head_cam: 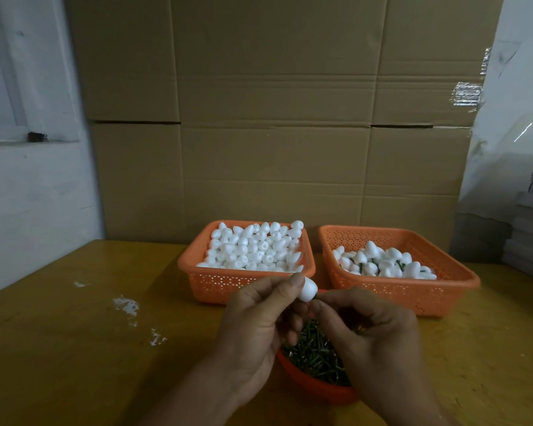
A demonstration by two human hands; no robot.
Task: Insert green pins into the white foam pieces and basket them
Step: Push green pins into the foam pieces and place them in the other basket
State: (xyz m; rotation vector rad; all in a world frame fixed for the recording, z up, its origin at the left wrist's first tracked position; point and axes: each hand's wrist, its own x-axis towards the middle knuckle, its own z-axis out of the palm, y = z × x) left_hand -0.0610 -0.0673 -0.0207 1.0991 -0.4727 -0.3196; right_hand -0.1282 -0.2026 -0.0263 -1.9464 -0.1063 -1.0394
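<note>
Above the round orange bowl (317,390) of green pins (316,353), the left hand (256,327) pinched a white foam piece (308,289) between thumb and fingers, holding it up over the near edge of the yellow table (74,348). Right beside it, the right hand (373,330) had its fingers curled, its fingertips meeting the bottom of the foam piece; whether they pinched a pin could not be told. Behind them, the left basket (216,282) was heaped with plain foam pieces (256,247), and the right basket (413,295) held foam pieces with pins (382,262). Cardboard boxes (274,118) stood at the back.
</note>
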